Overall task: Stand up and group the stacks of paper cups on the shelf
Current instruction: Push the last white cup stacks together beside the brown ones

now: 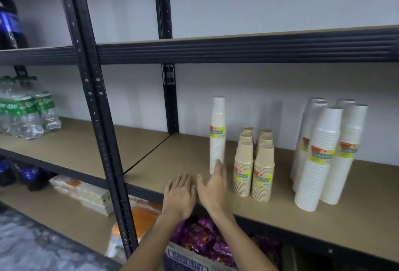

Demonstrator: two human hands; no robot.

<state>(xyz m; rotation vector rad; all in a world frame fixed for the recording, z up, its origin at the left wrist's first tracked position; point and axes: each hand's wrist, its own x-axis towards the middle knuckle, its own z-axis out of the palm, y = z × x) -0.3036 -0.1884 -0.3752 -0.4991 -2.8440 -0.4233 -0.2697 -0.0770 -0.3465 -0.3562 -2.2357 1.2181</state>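
On the brown shelf board [356, 216] all the cup stacks stand upright. A slim white cup stack [217, 132] stands alone toward the left. Right of it are several short tan cup stacks [252, 164] in two rows. Several tall white cup stacks [323, 152] are grouped at the right. My right hand [212, 186] is open, its fingertips at the base of the slim white stack. My left hand [180, 193] is open and lies flat above the shelf's front edge, holding nothing.
Black metal uprights [92, 97] divide the shelving. A pack of Sprite bottles [23, 108] sits on the left bay. A box of purple snack packets [207, 242] is on the shelf below. Flat boxes [86, 193] and dark soda bottles [28, 173] lie lower left.
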